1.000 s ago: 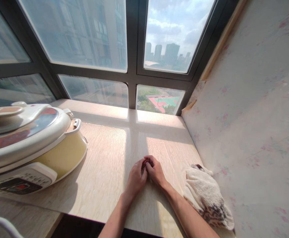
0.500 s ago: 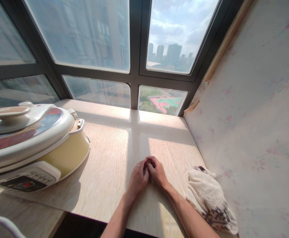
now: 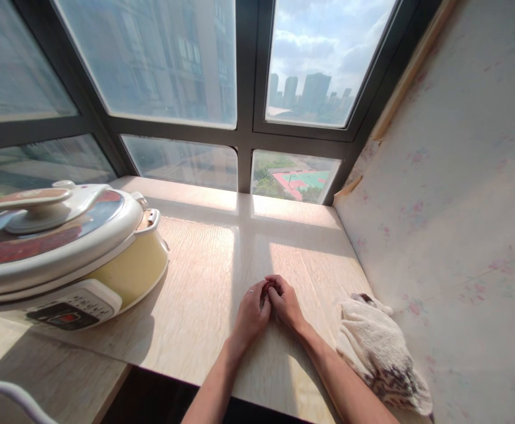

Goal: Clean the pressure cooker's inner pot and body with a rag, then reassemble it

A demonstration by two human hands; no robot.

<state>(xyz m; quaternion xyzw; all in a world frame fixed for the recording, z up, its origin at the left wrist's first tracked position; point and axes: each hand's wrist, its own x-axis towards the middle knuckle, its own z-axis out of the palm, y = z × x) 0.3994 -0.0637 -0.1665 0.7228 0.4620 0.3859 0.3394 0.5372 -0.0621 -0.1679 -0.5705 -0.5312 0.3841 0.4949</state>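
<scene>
The view has swung a little to the right since a second ago, so the cooker and the cloth now sit further right in the picture; the hands themselves have kept their pose on the counter, knuckles together. The window fills the far side, looking out on towers and a sports court; a pale flowered wall closes the right. The cooker, cream with a white lid and a front control panel, stands well to the left of the hands. The cloth, off-white with dark stains at its near end, lies crumpled against the wall, near the right forearm but apart from the fingers. The left hand and right hand rest curled, fingertips touching each other; whether they pinch anything between them I cannot tell; a thin ring shows on the left hand.
</scene>
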